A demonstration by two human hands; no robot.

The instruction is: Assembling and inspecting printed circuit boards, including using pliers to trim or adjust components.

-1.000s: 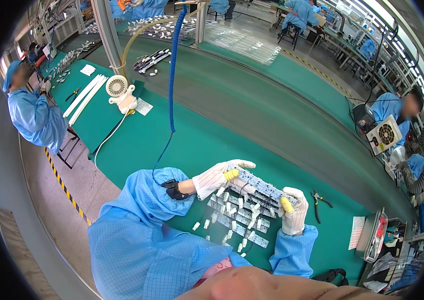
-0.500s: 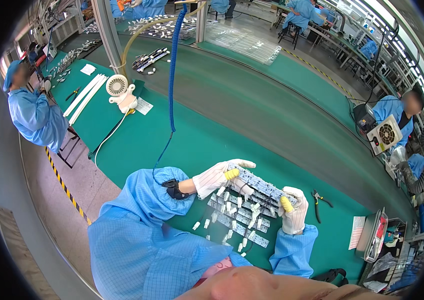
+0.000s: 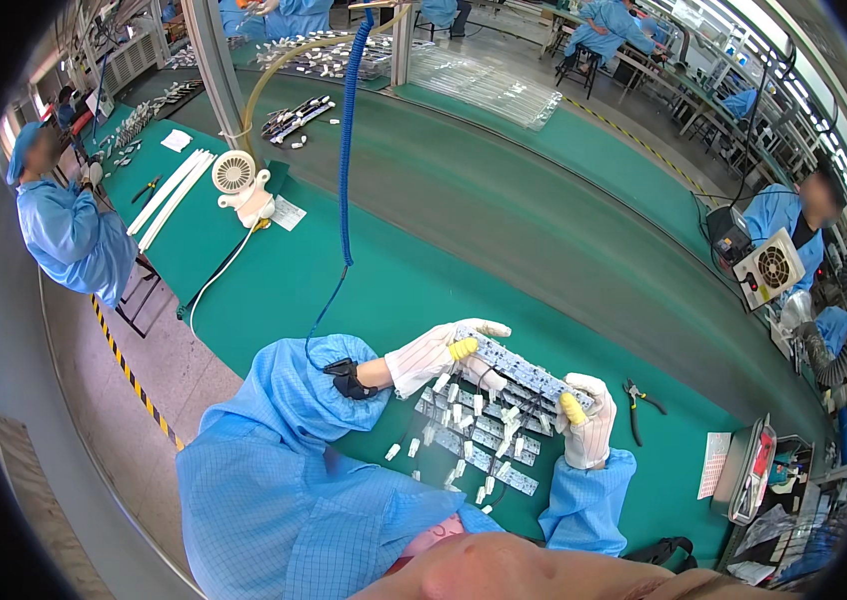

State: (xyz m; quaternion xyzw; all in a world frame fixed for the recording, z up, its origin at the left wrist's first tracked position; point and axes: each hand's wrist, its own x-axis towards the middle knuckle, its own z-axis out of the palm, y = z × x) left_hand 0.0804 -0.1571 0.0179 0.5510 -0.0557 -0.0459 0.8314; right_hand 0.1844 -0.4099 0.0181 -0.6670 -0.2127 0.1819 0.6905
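Both my hands wear white striped gloves with yellow thumb covers. A stack of long, narrow circuit boards is held level between them. My left hand is closed round its left end, thumb on top. At the other end, my right hand grips the boards with its thumb pressed on them. White connectors on dark wires hang from the stack. Beneath lie more circuit board strips with connectors, on the green mat. A black wrist strap with a blue coiled cord sits on my left wrist.
Pliers lie right of my right hand, near a metal tray of items. A white fan and white strips are at the far left. Beyond the mat runs a dark conveyor belt. Co-workers in blue sit left and right.
My hands and the held boards stay in place. The co-worker at the right has shifted slightly, and people at the back have moved a little.
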